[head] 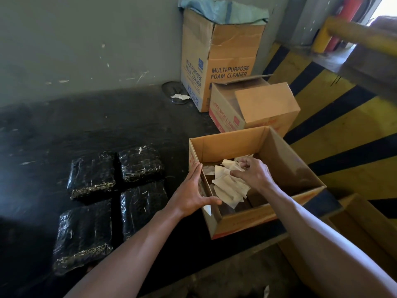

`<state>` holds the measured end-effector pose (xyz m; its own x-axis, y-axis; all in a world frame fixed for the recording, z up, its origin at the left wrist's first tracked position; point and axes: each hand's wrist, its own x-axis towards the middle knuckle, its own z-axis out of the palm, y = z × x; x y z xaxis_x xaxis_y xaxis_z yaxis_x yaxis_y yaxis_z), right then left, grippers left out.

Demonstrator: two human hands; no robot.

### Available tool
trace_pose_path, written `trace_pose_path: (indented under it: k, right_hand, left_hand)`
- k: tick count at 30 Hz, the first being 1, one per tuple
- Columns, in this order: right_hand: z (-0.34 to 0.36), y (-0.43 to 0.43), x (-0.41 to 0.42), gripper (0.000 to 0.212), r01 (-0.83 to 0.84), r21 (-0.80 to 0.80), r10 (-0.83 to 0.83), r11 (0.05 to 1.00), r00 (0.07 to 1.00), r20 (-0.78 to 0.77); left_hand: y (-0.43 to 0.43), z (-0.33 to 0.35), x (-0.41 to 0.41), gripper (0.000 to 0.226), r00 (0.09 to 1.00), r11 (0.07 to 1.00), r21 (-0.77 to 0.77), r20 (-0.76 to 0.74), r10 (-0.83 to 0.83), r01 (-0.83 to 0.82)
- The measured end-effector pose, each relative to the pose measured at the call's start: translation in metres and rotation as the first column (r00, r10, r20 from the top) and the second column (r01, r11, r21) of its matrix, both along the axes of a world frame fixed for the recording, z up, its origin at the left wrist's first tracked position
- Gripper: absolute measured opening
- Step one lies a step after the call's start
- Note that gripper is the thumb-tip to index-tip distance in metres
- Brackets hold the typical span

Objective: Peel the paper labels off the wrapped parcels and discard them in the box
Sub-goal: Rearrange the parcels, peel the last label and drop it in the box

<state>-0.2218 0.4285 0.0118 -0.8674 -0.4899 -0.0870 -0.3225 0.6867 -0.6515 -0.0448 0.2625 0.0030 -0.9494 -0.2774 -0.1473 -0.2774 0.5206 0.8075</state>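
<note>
Head view, going left to right: four black wrapped parcels (111,203) lie flat on the dark floor in a two-by-two block, at about 8 o'clock from the open box (242,221). Their long axes run roughly from 6 to 12 o'clock, and their tops show bare black film. At 3 o'clock of them, the left hand (192,193) has its fingers straight and pressed together along the outside of the box's left wall, thumb stretched toward the near-left corner. Whether it grips the wall or only rests there, I cannot tell.

Inside the box sits a loose heap of crumpled white paper labels (227,186) (creased, pointing every way, no common axis). The right hand (253,174) is over the heap, fingers curled down onto the topmost paper; a firm pinch cannot be made out.

At 12 o'clock of this box stands a smaller carton (266,108) with one flap raised, its contents hidden. Behind it, against the wall, rises a tall foam cleaner carton (217,67) with blue-green sheeting bulging from its top.
</note>
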Motion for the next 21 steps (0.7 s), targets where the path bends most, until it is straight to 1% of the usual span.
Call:
trace_pose_path:
  k: [5,7,10,13,17,19,21]
  right_hand:
    - [0.005,-0.002,0.006,0.081,-0.003,-0.02,0.004,1.0,0.999,0.043]
    - [0.011,-0.008,0.01,0.082,-0.026,-0.039,0.028,0.999,0.998,0.05]
    - [0.024,-0.027,0.02,0.082,-0.061,-0.111,0.068,0.992,0.996,0.061]
    - [0.035,-0.057,0.033,0.082,-0.085,-0.145,0.093,0.986,0.994,0.05]
    - [0.042,-0.101,0.059,0.08,-0.143,-0.16,0.143,0.977,0.99,-0.014]
    - [0.042,-0.124,0.078,0.078,-0.197,-0.151,0.196,0.969,0.98,-0.025]
    - [0.035,-0.144,0.096,0.081,-0.257,-0.126,0.258,0.958,0.966,-0.015]
  left_hand:
    - [-0.015,0.002,0.017,0.132,0.994,0.994,0.057,-0.037,0.099,-0.097]
    - [-0.028,0.001,0.031,0.13,0.985,0.985,0.061,-0.044,0.165,-0.162]
    - [-0.05,-0.004,0.057,0.123,0.96,0.959,0.064,-0.031,0.279,-0.277]
    - [-0.076,-0.014,0.084,0.117,0.919,0.915,0.098,-0.017,0.395,-0.392]
    - [-0.101,-0.026,0.115,0.108,0.852,0.846,0.113,0.016,0.523,-0.521]
    - [-0.111,-0.031,0.131,0.106,0.804,0.79,0.164,0.041,0.593,-0.591]
    - [-0.117,-0.038,0.145,0.109,0.776,0.751,0.208,0.071,0.627,-0.626]
